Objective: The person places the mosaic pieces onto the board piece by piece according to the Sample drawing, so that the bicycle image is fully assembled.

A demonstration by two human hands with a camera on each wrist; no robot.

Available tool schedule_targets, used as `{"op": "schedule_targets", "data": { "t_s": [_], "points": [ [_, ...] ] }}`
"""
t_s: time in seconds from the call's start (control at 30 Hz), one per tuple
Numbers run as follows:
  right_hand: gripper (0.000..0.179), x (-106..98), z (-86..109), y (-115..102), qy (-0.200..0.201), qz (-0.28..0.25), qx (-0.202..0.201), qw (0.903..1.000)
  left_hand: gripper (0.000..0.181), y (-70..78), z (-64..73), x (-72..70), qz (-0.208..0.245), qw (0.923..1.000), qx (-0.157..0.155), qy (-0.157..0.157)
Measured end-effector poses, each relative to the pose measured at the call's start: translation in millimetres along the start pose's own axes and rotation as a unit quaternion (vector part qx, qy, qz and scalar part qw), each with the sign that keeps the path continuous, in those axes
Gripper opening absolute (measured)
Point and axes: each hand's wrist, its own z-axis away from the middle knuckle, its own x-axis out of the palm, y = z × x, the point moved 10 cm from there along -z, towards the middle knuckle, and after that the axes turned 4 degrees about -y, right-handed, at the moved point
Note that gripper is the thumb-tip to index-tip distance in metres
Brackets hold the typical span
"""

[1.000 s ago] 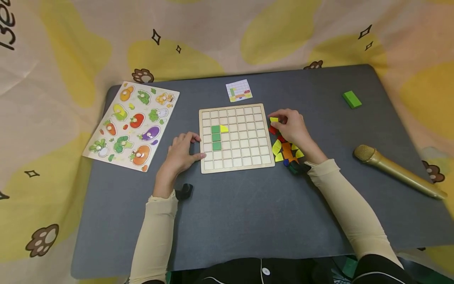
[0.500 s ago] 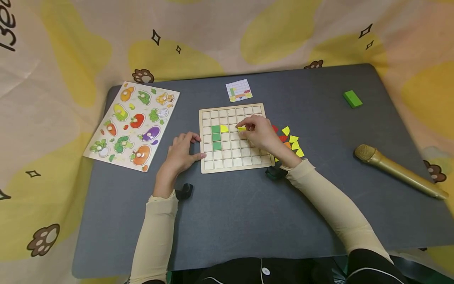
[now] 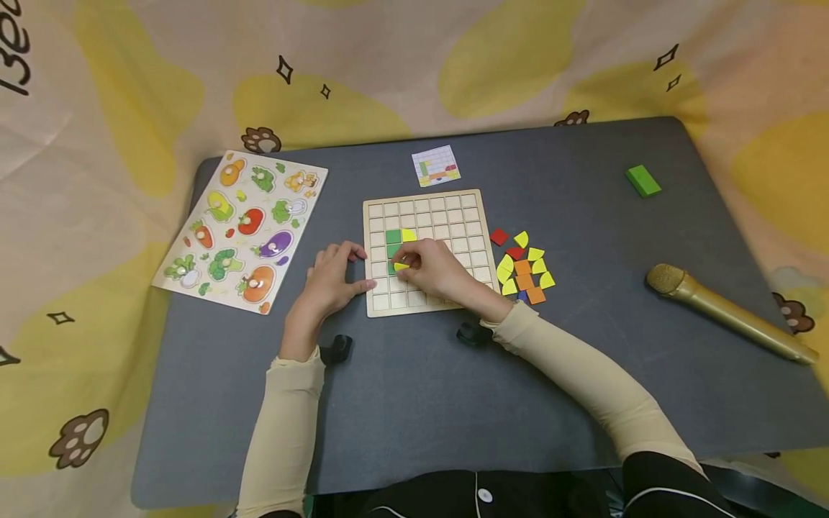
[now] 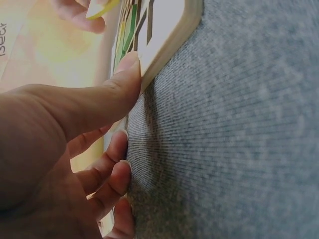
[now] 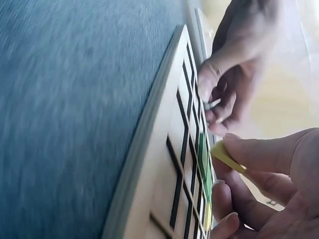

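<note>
A wooden grid board [image 3: 422,198] lies mid-table, with green square tiles [image 3: 393,237] in one column and a yellow tile [image 3: 409,234] beside the top one. Over the lower green tile, my right hand [image 3: 435,267] pinches a yellow curved-edge tile [image 3: 401,267] between thumb and fingers. The right wrist view shows this yellow tile [image 5: 228,158] held just off the board's surface. My left hand [image 3: 329,279] rests at the board's left edge, its thumb [image 4: 107,99] touching the rim and the other fingers spread loosely.
Loose yellow, red, orange and blue tiles [image 3: 523,267] lie right of the board. A small pattern card [image 3: 437,166] sits behind it. At left is a vegetable puzzle board [image 3: 241,230]; at right, a green block [image 3: 643,180] and a gold microphone [image 3: 732,313].
My right hand has carried the yellow tile from the loose pile leftward across the board to above the lower green tile. My left hand has stayed at the board's edge.
</note>
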Motion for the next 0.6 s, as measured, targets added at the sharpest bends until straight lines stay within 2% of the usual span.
{"op": "schedule_targets", "data": {
  "t_s": [0.2, 0.37, 0.6],
  "points": [
    [0.008, 13, -3.2, -6, -0.008, -0.011, -0.007, 0.9999, 0.047, -0.8, 0.2, 0.1, -0.005, 1.0000, 0.006, 0.000],
    [0.007, 20, -6.0, -10, -0.006, -0.003, -0.011, 0.9999, 0.045, 1.3, -0.3, 0.6, -0.008, 0.9997, 0.022, -0.002],
    [0.005, 27, -8.4, -14, 0.009, 0.057, -0.013, 0.9982, 0.044, 2.9, 0.3, -0.1, -0.007, 0.9995, 0.030, -0.007]
  ]
}}
